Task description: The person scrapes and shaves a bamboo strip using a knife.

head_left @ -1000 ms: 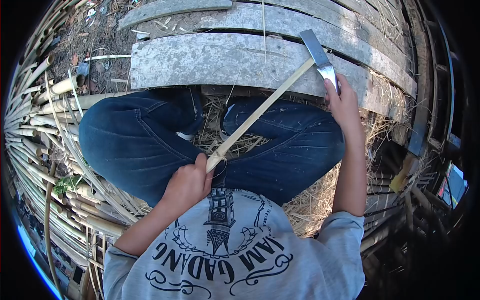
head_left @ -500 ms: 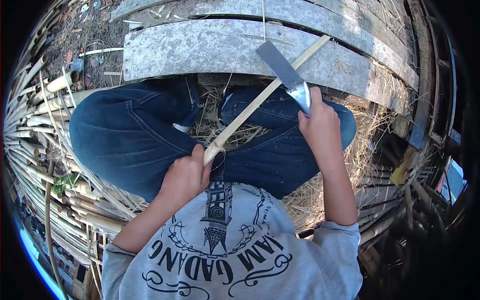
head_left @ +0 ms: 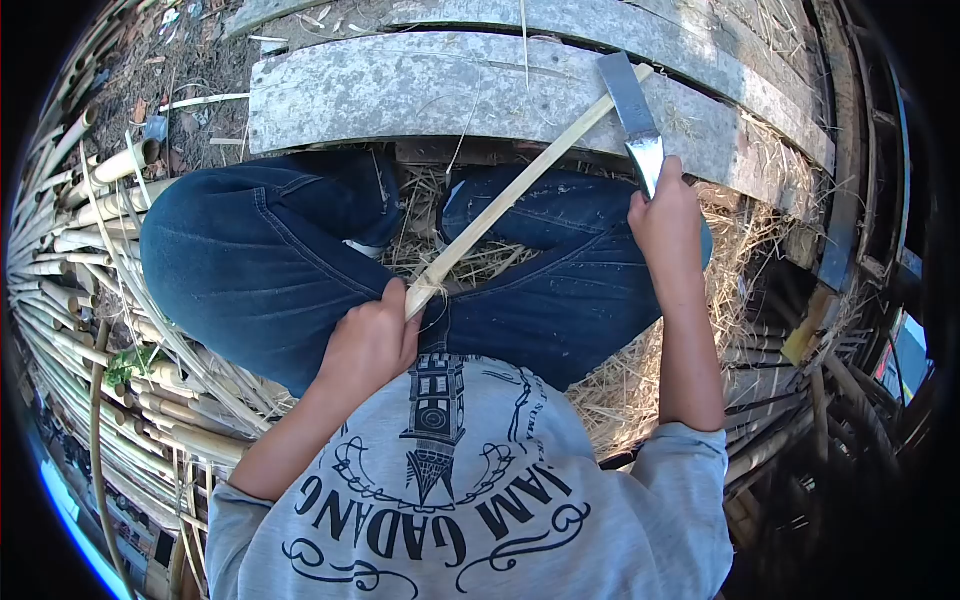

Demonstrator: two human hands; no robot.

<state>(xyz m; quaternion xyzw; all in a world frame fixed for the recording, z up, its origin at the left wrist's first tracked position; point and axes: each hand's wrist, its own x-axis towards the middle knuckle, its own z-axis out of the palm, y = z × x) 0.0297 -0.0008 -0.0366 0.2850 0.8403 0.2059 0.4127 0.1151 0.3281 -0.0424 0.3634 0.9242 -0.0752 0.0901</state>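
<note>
A pale bamboo strip (head_left: pixel 525 182) slants away from my body, with its far end above a weathered plank. My left hand (head_left: pixel 368 342) is closed around its near end, close to my lap. Thin curled fibres hang from the strip just beyond my fingers. My right hand (head_left: pixel 668 225) is wrapped round the shiny handle of a broad-bladed knife (head_left: pixel 630 100). The grey blade crosses over the strip near its far end; whether its edge touches the strip I cannot tell.
Weathered planks (head_left: pixel 380 90) lie ahead of my crossed legs (head_left: pixel 250 260). Many bamboo poles (head_left: pixel 95 215) are piled at the left. Straw-like shavings (head_left: pixel 735 270) cover the ground at the right and between my legs. A thin fibre (head_left: pixel 525 40) stands at the planks.
My right hand and the knife have moved outward and to the right, from the strip's middle part towards its far end. My left hand keeps its hold almost unmoved.
</note>
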